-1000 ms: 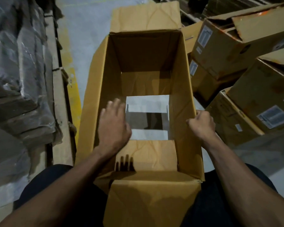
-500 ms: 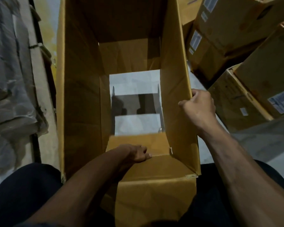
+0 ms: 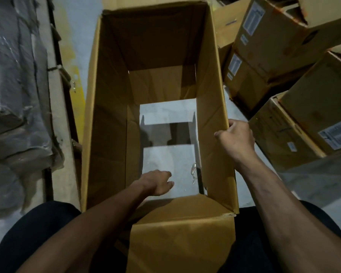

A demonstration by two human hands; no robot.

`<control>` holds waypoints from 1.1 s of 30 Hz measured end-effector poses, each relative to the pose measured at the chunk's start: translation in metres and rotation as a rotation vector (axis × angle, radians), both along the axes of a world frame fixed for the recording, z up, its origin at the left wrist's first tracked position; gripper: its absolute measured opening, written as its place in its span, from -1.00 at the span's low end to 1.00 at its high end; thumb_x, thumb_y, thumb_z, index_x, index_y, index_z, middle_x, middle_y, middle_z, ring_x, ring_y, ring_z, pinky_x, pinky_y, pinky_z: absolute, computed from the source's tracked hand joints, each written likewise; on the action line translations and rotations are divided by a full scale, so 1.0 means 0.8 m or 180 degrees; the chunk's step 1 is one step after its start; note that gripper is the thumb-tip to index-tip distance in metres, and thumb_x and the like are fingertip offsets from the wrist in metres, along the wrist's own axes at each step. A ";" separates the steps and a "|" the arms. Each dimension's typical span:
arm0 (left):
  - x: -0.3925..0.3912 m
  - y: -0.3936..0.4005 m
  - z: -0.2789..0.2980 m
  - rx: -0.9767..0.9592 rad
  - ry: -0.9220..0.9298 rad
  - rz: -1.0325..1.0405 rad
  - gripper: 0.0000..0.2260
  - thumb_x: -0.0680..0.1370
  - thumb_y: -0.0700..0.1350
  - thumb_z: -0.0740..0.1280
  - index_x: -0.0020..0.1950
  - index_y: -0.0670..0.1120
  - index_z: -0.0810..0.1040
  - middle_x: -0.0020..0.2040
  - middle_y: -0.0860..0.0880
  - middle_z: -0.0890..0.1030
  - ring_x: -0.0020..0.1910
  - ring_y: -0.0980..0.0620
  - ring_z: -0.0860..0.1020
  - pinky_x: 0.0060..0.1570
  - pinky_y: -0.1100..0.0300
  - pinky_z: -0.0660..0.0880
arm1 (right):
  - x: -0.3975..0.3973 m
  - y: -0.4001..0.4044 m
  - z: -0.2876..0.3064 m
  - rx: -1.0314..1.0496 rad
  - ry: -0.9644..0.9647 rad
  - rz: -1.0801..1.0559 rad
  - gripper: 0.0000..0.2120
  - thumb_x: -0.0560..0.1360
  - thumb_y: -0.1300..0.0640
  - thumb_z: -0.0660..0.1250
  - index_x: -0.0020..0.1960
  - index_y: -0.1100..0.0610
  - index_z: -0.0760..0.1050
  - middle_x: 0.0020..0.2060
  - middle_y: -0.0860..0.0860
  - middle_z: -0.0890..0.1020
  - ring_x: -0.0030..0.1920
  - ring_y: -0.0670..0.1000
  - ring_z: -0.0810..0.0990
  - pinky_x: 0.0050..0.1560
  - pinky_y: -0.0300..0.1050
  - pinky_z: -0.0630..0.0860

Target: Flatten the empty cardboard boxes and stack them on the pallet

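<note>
A tall empty cardboard box (image 3: 110, 115) stands upright right in front of me, open at the top. Its bottom is partly open too, and the grey floor (image 3: 165, 111) shows through the gap. The far bottom flap (image 3: 161, 83) still lies across the far end. My left hand (image 3: 158, 182) reaches deep inside at the near end of the bottom opening, with its fingers curled and nothing visible in them. My right hand (image 3: 236, 138) grips the top edge of the box's right wall. The near top flap (image 3: 181, 233) hangs down towards my legs.
Several more cardboard boxes with white labels (image 3: 283, 46) are piled close on the right, the nearest (image 3: 283, 134) just beside my right hand. A plastic-wrapped stack (image 3: 14, 85) fills the left side. A yellow floor stripe (image 3: 77, 75) runs between that stack and the box.
My left hand went from the box's upper inside down to the bottom. The near bottom flap it pressed on is now out of sight, so the floor gap is larger. My right hand kept its grip.
</note>
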State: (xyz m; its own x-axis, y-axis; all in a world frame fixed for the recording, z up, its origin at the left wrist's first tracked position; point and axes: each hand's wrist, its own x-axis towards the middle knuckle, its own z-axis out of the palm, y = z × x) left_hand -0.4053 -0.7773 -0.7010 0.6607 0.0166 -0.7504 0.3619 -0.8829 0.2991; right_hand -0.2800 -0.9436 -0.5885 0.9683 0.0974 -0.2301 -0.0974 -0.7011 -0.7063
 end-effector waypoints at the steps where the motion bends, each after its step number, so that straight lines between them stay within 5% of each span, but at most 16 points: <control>1: -0.002 0.006 0.012 0.0205 -0.0239 -0.0036 -0.55 0.69 0.10 0.10 0.52 -0.08 0.32 0.43 -0.13 0.46 0.35 -0.11 0.46 0.32 -0.02 0.41 | -0.001 0.001 0.001 0.0011 0.0000 -0.0003 -0.80 0.61 0.18 0.34 -0.11 -0.06 0.41 -0.16 -0.02 0.57 -0.25 -0.03 0.54 -0.19 -0.10 0.53; 4: -0.003 0.028 0.052 0.1228 -0.1144 -0.0399 -0.58 0.66 0.13 0.10 0.45 -0.02 0.38 0.44 -0.09 0.43 0.44 -0.10 0.35 0.46 -0.09 0.25 | -0.004 0.001 0.005 0.0041 0.0017 -0.0040 -0.87 0.61 0.17 0.34 -0.05 -0.03 0.46 -0.13 0.01 0.62 -0.18 0.05 0.63 -0.07 0.03 0.64; 7: -0.009 0.057 0.099 0.2096 -0.1910 -0.0315 -0.47 0.64 0.19 0.07 0.57 0.01 0.19 0.62 -0.11 0.09 0.61 -0.16 -0.06 0.55 -0.16 -0.16 | -0.008 0.001 0.007 0.0065 0.0087 -0.0084 -0.83 0.60 0.19 0.34 -0.08 -0.03 0.43 -0.16 0.02 0.61 -0.15 0.09 0.65 -0.02 0.10 0.65; 10: -0.021 0.101 0.126 0.2497 -0.2575 0.0342 -0.31 0.59 0.18 0.19 0.63 -0.05 0.02 0.64 -0.14 -0.05 0.60 -0.19 -0.10 0.52 -0.18 -0.14 | -0.013 0.001 0.004 0.0018 0.0086 -0.0132 -0.85 0.60 0.20 0.35 -0.07 -0.02 0.45 -0.18 0.02 0.61 -0.17 0.09 0.64 -0.02 0.12 0.65; 13: -0.034 0.139 0.124 0.1920 -0.2430 0.1464 -0.14 0.53 0.04 0.39 0.62 -0.07 -0.11 0.60 -0.19 0.08 0.51 -0.24 0.24 0.38 -0.27 0.31 | -0.020 -0.001 0.003 0.0032 0.0137 -0.0201 -0.91 0.61 0.20 0.34 0.07 0.02 0.52 -0.15 0.02 0.59 -0.17 0.09 0.62 -0.03 0.07 0.64; 15: -0.040 0.154 0.116 0.1286 -0.2166 0.2075 -0.25 0.53 -0.01 0.42 0.56 -0.09 0.02 0.49 -0.21 0.31 0.30 -0.26 0.48 0.16 -0.24 0.52 | -0.022 -0.003 0.000 0.0047 0.0128 -0.0243 -0.85 0.61 0.19 0.34 0.17 0.06 0.56 -0.13 0.03 0.59 -0.15 0.11 0.62 -0.07 0.03 0.62; 17: -0.043 0.164 0.113 0.1099 -0.1897 0.2259 -0.51 0.58 -0.02 0.37 0.37 -0.14 0.22 0.25 -0.21 0.52 0.13 -0.27 0.56 0.09 -0.19 0.54 | -0.023 -0.004 -0.002 -0.0005 0.0077 -0.0279 -0.84 0.62 0.19 0.33 0.19 0.08 0.58 -0.11 0.02 0.60 -0.16 0.10 0.61 -0.12 -0.03 0.59; 21: -0.049 0.160 0.114 0.0961 -0.1990 0.1965 -0.74 0.61 -0.09 0.31 0.19 -0.17 0.34 0.03 -0.21 0.58 0.04 -0.28 0.57 0.02 -0.12 0.52 | -0.019 -0.007 -0.008 -0.0001 0.0015 -0.0447 -0.87 0.61 0.21 0.33 0.13 0.09 0.59 -0.11 0.03 0.62 -0.17 0.07 0.61 -0.14 -0.06 0.56; 29: -0.066 0.079 0.107 0.0535 -0.2212 0.1218 -0.51 0.56 -0.14 0.27 0.49 -0.04 0.31 0.20 -0.18 0.62 0.14 -0.27 0.57 0.03 -0.04 0.50 | -0.003 -0.010 0.006 0.0450 0.0141 -0.1016 -0.90 0.60 0.21 0.32 -0.05 0.05 0.45 -0.06 0.07 0.60 -0.07 0.13 0.61 0.00 0.11 0.61; 33: -0.069 0.040 0.113 0.0498 -0.2253 0.1192 -0.50 0.55 -0.11 0.25 0.49 0.03 0.27 0.15 -0.15 0.64 0.03 -0.23 0.59 -0.01 -0.02 0.50 | 0.003 -0.012 0.013 0.0792 0.0193 -0.1162 -0.84 0.58 0.19 0.32 -0.13 0.00 0.43 -0.07 0.07 0.62 -0.06 0.12 0.64 0.05 0.15 0.63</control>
State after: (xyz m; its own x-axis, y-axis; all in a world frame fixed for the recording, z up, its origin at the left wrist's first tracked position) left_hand -0.4607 -0.7451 -0.6105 0.9074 0.4004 -0.1279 0.4128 -0.7914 0.4509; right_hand -0.2780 -0.9536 -0.5780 0.9349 -0.1888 -0.3005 -0.3536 -0.4225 -0.8346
